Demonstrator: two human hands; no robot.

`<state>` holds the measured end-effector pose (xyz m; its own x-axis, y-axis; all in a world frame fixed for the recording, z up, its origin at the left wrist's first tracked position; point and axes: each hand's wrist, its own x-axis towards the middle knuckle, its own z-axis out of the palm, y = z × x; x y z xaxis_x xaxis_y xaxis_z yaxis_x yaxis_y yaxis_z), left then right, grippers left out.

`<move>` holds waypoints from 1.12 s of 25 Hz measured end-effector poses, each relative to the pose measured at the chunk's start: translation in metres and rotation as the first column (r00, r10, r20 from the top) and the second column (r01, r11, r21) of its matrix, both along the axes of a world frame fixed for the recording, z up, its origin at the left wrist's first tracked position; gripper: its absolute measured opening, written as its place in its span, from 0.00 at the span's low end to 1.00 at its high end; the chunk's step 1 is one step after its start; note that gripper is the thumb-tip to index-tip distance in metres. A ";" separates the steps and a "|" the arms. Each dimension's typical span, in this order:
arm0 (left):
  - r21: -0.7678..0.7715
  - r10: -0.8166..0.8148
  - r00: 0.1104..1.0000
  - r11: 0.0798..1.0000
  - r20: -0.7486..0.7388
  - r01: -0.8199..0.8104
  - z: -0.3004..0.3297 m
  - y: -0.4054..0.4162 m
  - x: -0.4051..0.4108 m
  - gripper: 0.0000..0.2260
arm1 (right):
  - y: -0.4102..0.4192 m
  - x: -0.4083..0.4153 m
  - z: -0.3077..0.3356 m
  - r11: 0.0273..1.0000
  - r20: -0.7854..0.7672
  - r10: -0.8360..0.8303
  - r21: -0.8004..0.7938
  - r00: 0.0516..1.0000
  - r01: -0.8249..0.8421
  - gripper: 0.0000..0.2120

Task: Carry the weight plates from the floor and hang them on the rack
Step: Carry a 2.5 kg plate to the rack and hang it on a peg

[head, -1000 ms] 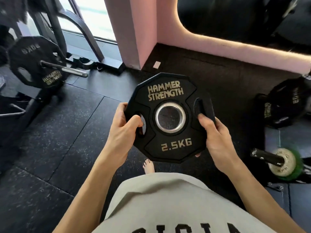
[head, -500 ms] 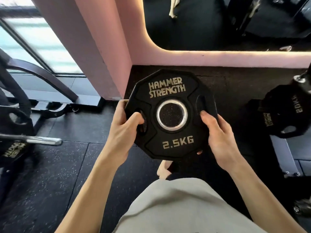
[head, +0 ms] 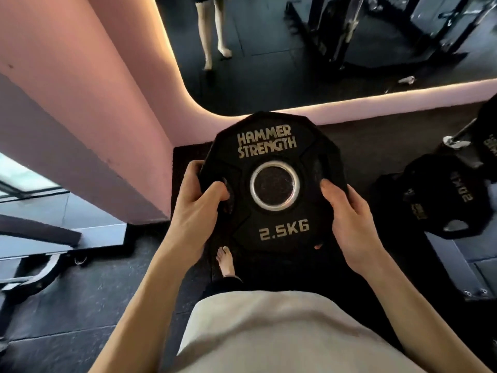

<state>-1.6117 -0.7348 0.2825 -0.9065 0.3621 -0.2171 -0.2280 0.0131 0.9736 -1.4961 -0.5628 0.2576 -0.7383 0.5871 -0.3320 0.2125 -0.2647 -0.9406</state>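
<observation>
A black 2.5 kg weight plate (head: 271,146) marked "HAMMER STRENGTH" is held flat-on in front of me at waist height, its steel-ringed hole facing me. My left hand (head: 197,208) grips its left edge with the thumb in a grip slot. My right hand (head: 349,222) grips its right edge, fingers wrapped behind. At the right, a larger black plate (head: 441,200) hangs on a rack peg, and another plate (head: 490,138) shows at the frame's edge behind a steel peg end (head: 454,142).
A pink wall pillar (head: 88,146) stands close at the left, with a lit mirror (head: 309,44) above the pink ledge ahead. A black machine frame (head: 35,267) sits on the rubber floor at lower left. My bare foot (head: 226,262) is below the plate.
My view has turned right and closer to the pink wall and mirror. The left rack with its plate and bar has left the frame. Both hands keep the same grip.
</observation>
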 end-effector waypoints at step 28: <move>0.161 -0.855 0.415 0.383 -0.313 0.910 0.095 0.525 -0.163 0.10 | 0.302 -0.083 0.088 0.297 -0.251 -0.900 0.246 0.357 0.923 0.28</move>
